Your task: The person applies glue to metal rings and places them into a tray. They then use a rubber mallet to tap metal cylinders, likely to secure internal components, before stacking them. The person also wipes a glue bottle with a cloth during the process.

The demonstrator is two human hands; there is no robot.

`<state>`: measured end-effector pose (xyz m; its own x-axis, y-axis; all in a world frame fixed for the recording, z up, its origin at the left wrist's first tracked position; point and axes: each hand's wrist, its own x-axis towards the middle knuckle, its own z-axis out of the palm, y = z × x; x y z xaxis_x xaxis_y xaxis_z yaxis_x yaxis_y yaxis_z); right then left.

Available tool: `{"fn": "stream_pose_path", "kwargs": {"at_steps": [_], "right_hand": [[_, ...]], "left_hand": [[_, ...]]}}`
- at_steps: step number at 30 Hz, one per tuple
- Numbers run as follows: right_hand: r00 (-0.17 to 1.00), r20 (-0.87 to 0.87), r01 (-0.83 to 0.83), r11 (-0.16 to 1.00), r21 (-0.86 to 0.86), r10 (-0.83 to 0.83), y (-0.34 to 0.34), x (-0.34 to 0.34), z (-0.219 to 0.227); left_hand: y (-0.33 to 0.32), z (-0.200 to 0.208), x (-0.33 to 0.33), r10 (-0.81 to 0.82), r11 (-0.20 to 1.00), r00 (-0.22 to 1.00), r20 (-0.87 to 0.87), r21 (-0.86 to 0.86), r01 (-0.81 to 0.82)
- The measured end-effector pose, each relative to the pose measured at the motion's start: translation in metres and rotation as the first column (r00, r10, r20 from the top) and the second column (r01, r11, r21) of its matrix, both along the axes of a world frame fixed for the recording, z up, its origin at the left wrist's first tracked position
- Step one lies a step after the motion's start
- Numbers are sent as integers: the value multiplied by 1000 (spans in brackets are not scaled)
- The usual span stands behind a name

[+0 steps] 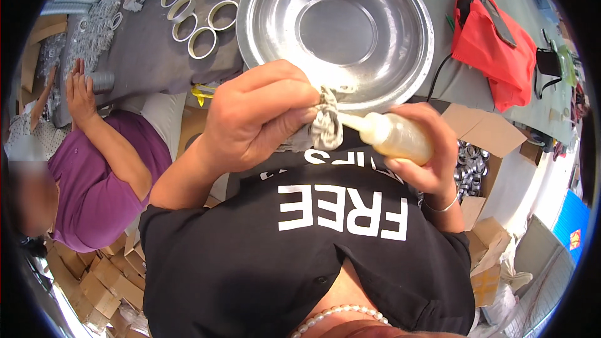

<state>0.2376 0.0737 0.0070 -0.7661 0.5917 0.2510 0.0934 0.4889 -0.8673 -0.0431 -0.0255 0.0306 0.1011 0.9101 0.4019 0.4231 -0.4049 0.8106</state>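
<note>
Fingers of the right hand (pixel 432 147) curl around something bottle-shaped; those of the left hand (pixel 256 112) pinch tightly. Beyond, a grey bench (pixel 441 3) carries a wide steel basin (pixel 338 31), with a red bag (pixel 491 47) to its right. By the basin's near rim, the right hand's squeeze bottle (pixel 404 138) points its nozzle at the left hand's bunched grey-white cloth (pixel 327 124). Pale rings (pixel 191 44) sit left.

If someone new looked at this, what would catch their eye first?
Probably the shiny metal basin at top centre. Below it in view, the left hand pinches a crumpled cloth and the right hand points a squeeze bottle at it. A bright red bag sits at upper right.
</note>
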Motion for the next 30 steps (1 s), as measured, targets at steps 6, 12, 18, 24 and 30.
{"fn": "stream_pose_path", "kwargs": {"at_steps": [6, 12, 18, 24, 30], "right_hand": [[996, -89, -68, 542, -838, -13, -16, 5, -6], [972, -139, 8, 618, -786, -190, -13, 27, -12], [971, -209, -16, 832, -554, -120, -16, 24, -13], [972, -233, -82, 929, -361, -4, -15, 22, -14], [986, -155, -64, 720, -691, -62, -28, 16, -17]], "left_hand": [[-2, 6, -1, 70, 996, 997, 38, 49, -72], [-26, -15, -29, 289, 954, 480, 828, -206, -219], [-18, -22, 30, 147, 961, 326, 934, -213, 177], [-9, -18, 22, -70, 994, 833, 548, -29, 103], [-4, -3, 26, 14, 989, 988, 153, 143, -37]]}}
